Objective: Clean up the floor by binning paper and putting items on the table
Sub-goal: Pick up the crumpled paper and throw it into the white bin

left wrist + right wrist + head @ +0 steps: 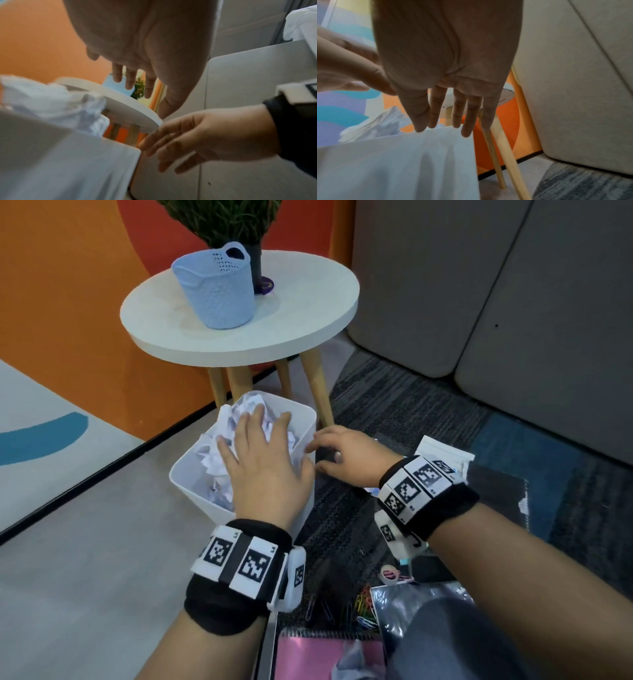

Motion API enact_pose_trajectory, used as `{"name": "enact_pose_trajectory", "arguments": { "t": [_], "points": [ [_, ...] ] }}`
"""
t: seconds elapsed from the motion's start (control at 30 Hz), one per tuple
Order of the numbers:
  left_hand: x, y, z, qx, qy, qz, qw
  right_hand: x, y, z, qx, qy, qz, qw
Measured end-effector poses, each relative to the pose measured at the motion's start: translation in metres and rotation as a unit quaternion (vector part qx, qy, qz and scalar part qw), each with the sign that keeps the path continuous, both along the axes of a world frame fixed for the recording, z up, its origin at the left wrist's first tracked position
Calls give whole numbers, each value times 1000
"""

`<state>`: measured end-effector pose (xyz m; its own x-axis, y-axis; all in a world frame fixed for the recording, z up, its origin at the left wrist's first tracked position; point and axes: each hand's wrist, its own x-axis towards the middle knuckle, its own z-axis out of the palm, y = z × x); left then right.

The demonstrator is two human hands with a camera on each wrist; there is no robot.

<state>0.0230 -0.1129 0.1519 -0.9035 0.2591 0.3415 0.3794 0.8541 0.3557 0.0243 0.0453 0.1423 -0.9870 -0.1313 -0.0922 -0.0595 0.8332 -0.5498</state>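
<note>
A white bin stands on the floor in front of the round table, heaped with crumpled white paper. My left hand is spread flat over the paper with straight fingers and holds nothing; the left wrist view shows its fingers above the paper. My right hand lies against the bin's right rim with straight fingers. In the right wrist view its fingertips reach the top edge of the bin wall.
On the table stand a light blue basket and a potted plant. The carpet near me holds a pink notebook, coloured paper clips, a tape roll, a black folder and a white sheet. A grey sofa is on the right.
</note>
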Motion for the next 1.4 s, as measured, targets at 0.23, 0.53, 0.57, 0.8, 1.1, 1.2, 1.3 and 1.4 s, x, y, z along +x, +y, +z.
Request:
{"name": "enact_pose_trajectory", "arguments": {
  "t": [0.23,0.53,0.57,0.8,1.1,1.2,1.3,1.4],
  "points": [
    [10,66,-60,-11,-71,-218,973,37,69,-18,46,-47,-105,992],
    [42,121,-140,-150,-225,-350,897,135,136,-76,49,-183,-244,951],
    [47,125,-145,-160,-232,-362,889,147,140,-86,46,-198,-255,945],
    [85,141,-182,-204,-272,-414,844,228,134,-156,18,-338,-269,902],
    [115,137,-215,-275,-284,-475,786,291,97,-218,9,-485,-191,853],
    [117,131,-220,-312,-300,-476,765,295,89,-221,26,-463,-208,861],
    [115,127,-221,-326,-310,-473,757,293,97,-218,-21,-443,-234,865],
    [110,128,-216,-320,-314,-470,760,281,109,-204,-34,-372,-286,882]
  ]
}}
